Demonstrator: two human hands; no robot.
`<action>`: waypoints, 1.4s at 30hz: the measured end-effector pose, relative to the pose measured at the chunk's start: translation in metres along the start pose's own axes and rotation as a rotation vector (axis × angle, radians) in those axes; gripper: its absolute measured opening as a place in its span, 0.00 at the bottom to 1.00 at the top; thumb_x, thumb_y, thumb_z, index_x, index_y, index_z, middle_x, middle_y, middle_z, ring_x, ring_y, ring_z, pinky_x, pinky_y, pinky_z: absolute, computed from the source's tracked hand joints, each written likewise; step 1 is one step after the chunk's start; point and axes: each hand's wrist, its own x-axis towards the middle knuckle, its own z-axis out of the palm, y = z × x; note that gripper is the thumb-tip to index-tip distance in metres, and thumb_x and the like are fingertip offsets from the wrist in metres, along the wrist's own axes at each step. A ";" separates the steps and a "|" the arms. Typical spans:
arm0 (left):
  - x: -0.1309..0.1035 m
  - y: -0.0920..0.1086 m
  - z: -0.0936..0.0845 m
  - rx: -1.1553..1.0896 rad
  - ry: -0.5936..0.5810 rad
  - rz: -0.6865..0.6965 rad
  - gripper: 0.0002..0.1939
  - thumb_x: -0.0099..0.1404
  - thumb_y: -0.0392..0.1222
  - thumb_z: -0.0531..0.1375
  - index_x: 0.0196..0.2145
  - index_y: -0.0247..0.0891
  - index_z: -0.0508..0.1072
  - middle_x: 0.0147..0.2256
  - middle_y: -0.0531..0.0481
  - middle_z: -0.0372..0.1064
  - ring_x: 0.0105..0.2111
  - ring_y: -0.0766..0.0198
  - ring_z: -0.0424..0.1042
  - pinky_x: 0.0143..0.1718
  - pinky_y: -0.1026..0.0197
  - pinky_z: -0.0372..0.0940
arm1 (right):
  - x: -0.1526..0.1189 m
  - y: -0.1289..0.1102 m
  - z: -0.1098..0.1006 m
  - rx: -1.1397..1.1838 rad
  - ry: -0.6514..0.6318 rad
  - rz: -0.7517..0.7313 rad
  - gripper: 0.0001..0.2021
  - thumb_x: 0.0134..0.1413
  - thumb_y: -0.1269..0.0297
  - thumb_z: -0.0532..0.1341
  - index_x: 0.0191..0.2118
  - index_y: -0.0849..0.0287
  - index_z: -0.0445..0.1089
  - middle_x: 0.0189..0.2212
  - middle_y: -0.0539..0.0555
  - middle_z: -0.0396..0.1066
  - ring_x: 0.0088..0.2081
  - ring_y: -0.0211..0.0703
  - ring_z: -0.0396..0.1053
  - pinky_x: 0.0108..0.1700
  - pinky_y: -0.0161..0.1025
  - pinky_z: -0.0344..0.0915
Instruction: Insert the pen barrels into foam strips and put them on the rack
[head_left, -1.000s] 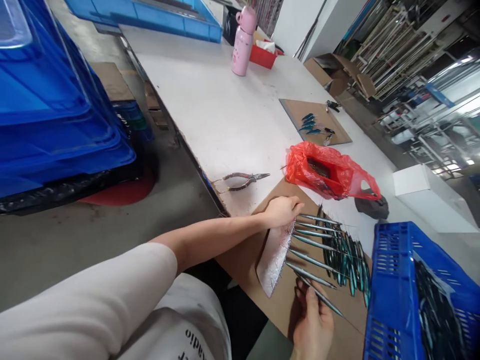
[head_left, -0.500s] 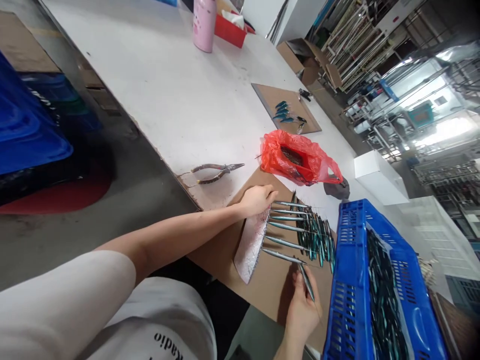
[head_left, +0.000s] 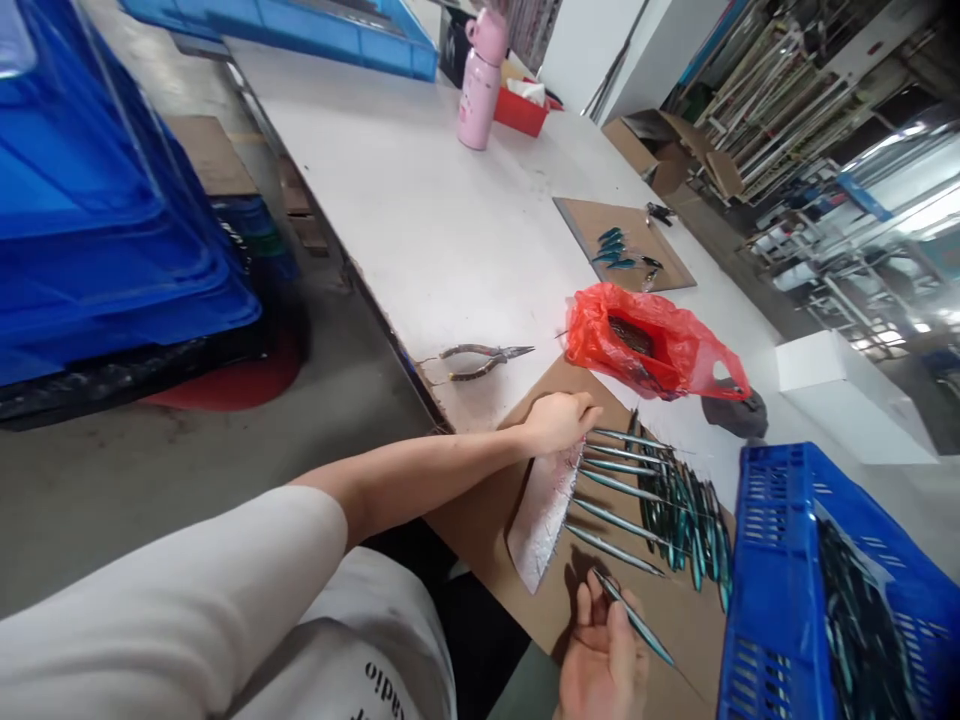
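Nearer the white block than half a second ago is the slim teal piece pinched in the right hand at five o'clock. The left hand covers the block's one-o'clock end; its grip cannot be told. At four o'clock, a blue crate, cut off below, holds dark pieces. At three, a red bag holds brown contents, hard to make out.
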 end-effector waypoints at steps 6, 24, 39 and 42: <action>-0.001 0.003 -0.002 0.000 -0.007 -0.033 0.19 0.65 0.50 0.43 0.30 0.39 0.68 0.28 0.47 0.70 0.29 0.60 0.70 0.33 0.62 0.60 | -0.012 0.001 0.027 0.013 -0.117 0.027 0.10 0.48 0.59 0.60 0.36 0.57 0.66 0.33 0.53 0.73 0.38 0.44 0.71 0.42 0.44 0.66; 0.000 0.001 -0.002 0.044 -0.014 0.002 0.19 0.65 0.50 0.42 0.32 0.39 0.68 0.28 0.48 0.70 0.28 0.61 0.70 0.33 0.62 0.60 | -0.016 0.001 0.022 -0.025 -0.105 0.015 0.12 0.50 0.62 0.59 0.42 0.56 0.64 0.36 0.51 0.71 0.38 0.40 0.71 0.39 0.38 0.68; -0.001 0.003 -0.005 0.024 -0.038 -0.026 0.18 0.66 0.48 0.42 0.32 0.38 0.68 0.27 0.49 0.70 0.29 0.62 0.70 0.35 0.62 0.60 | -0.015 0.000 0.025 -0.005 -0.077 0.006 0.14 0.51 0.63 0.56 0.45 0.54 0.64 0.37 0.50 0.70 0.39 0.39 0.69 0.43 0.42 0.66; -0.001 0.004 -0.005 0.025 -0.048 -0.035 0.18 0.66 0.49 0.43 0.32 0.38 0.68 0.29 0.48 0.70 0.30 0.61 0.70 0.35 0.63 0.60 | -0.015 -0.001 0.026 -0.015 -0.059 0.005 0.15 0.50 0.63 0.57 0.46 0.54 0.64 0.37 0.51 0.70 0.38 0.40 0.69 0.45 0.45 0.66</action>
